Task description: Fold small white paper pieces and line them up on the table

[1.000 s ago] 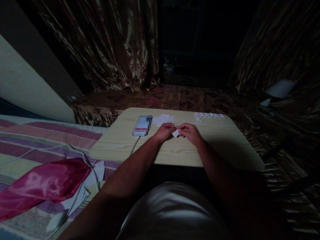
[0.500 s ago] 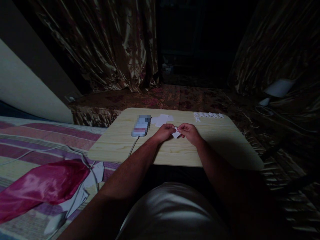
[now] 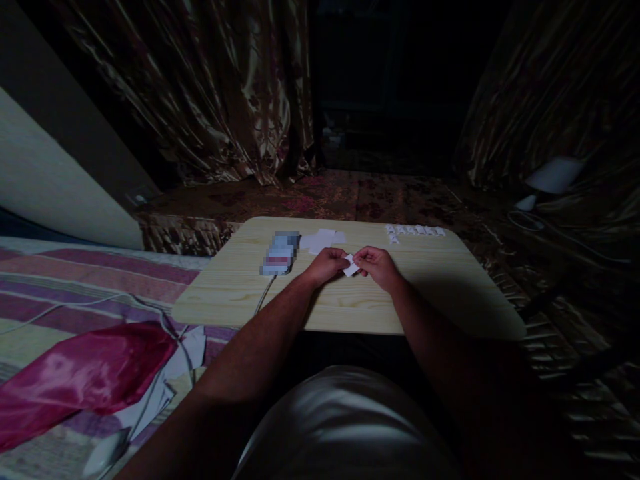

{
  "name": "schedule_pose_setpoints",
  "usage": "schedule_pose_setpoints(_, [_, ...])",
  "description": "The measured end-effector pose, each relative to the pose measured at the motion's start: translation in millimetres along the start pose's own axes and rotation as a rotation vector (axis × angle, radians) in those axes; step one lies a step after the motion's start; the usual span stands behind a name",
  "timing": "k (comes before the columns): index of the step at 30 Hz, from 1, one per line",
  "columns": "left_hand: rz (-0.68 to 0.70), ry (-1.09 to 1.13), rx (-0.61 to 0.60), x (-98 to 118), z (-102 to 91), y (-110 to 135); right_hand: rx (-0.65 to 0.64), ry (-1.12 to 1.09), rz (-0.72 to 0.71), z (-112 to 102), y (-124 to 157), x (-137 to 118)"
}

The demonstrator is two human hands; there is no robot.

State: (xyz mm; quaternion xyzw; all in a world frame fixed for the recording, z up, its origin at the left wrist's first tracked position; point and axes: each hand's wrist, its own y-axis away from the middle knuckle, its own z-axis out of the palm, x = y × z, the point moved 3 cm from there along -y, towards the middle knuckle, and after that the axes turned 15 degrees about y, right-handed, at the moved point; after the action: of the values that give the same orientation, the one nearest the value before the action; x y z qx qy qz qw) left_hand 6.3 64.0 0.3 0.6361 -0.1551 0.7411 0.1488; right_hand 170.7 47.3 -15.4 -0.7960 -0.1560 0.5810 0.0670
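A small white piece of paper is held between my two hands, just above the wooden table. My left hand pinches its left side, and the fingers of my right hand close on its right upper edge. Fingers cover part of the paper, so its folds are hard to make out. Beyond my left hand lie flat white paper sheets, partly overlapping. Several small folded white paper pieces stand in a row near the table's far right edge, with one more in front of the row's left end.
A phone, blurred in the picture, lies on the table's left part with a cable running off the near edge. Left of the table, a bed bears a pink shiny cloth and loose papers. A white lamp stands at right.
The view has shifted very slightly. Both hands stay at the same spot over the table, with the small paper still between their fingers and turned a little.
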Motion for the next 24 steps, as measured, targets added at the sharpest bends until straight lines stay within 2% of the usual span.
schedule_pose_setpoints(24, [-0.028, -0.054, -0.041, -1.4, -2.5, 0.0, 0.01, -0.026, 0.016, 0.3, -0.8, -2.1])
